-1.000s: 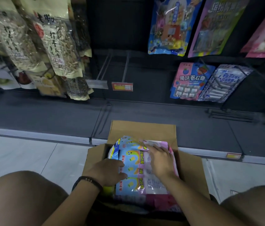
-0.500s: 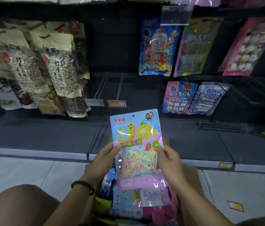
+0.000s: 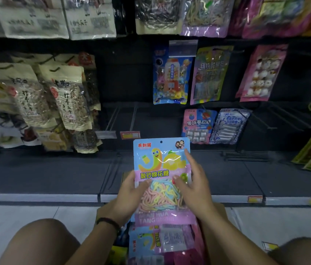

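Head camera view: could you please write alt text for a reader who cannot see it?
A left hand and a right hand hold up a blue and pink plastic packet of pastel candy strings before a dark shop shelf. Two bare metal hooks stick out above it, and similar packets lie below the hands.
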`<action>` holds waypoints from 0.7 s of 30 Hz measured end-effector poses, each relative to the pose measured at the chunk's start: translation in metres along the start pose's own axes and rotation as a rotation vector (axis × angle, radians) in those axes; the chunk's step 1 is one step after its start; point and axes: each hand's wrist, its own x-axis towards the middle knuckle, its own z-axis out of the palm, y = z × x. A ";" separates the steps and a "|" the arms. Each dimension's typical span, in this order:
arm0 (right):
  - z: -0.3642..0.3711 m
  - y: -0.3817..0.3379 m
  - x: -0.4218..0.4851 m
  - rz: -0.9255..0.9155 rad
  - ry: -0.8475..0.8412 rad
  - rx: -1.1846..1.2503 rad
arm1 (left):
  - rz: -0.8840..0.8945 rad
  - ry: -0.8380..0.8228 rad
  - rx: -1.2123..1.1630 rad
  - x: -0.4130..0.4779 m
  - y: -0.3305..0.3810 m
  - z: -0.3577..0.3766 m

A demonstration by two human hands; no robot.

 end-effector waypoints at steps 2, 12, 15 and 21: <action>-0.009 -0.009 0.006 0.012 -0.002 0.034 | 0.052 -0.027 0.028 -0.002 0.010 0.004; -0.080 -0.115 0.067 -0.187 -0.015 0.031 | 0.479 -0.141 0.177 0.009 0.156 0.029; -0.103 -0.159 0.096 -0.286 0.025 -0.011 | 0.520 -0.174 0.286 0.023 0.213 0.037; -0.154 -0.251 0.160 -0.433 0.127 -0.136 | 0.682 -0.214 0.410 0.061 0.330 0.062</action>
